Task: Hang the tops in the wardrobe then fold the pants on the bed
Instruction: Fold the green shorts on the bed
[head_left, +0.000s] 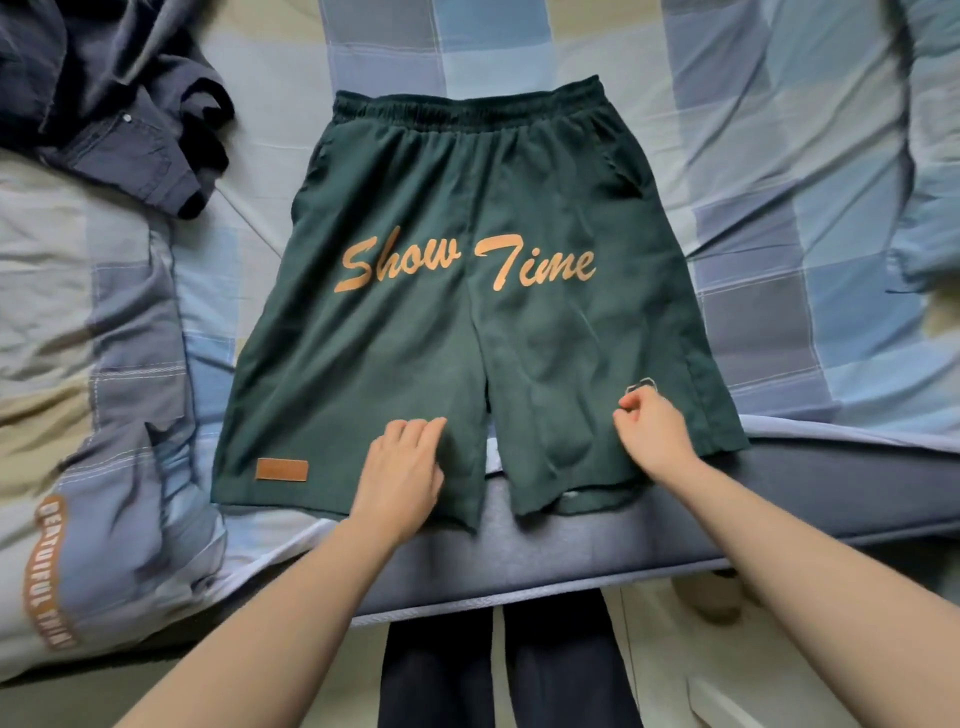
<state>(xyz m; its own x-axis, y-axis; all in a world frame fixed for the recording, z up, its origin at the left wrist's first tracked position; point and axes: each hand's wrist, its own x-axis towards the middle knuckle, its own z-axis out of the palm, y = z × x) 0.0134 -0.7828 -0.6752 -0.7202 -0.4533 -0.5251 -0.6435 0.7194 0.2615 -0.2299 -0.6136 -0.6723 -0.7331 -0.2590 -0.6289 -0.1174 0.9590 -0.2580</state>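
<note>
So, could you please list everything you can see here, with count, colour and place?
shorts: one, dark green with orange "Show Time" lettering, spread flat mid-bed, hems at the near edge
leather patch: one, brown, on the shorts' left leg hem
dark clothes: a heap, navy, upper left on the bed
bedsheet: one, blue, grey and beige checks, covering the bed
mattress edge: one, blue-grey, near side
left hand: resting on the left leg, fingers relaxed
right hand: fingers curled, pinching fabric on the right leg

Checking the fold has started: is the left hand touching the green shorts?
Touching. The head view shows the left hand lying flat on the green shorts near the hem.
</note>
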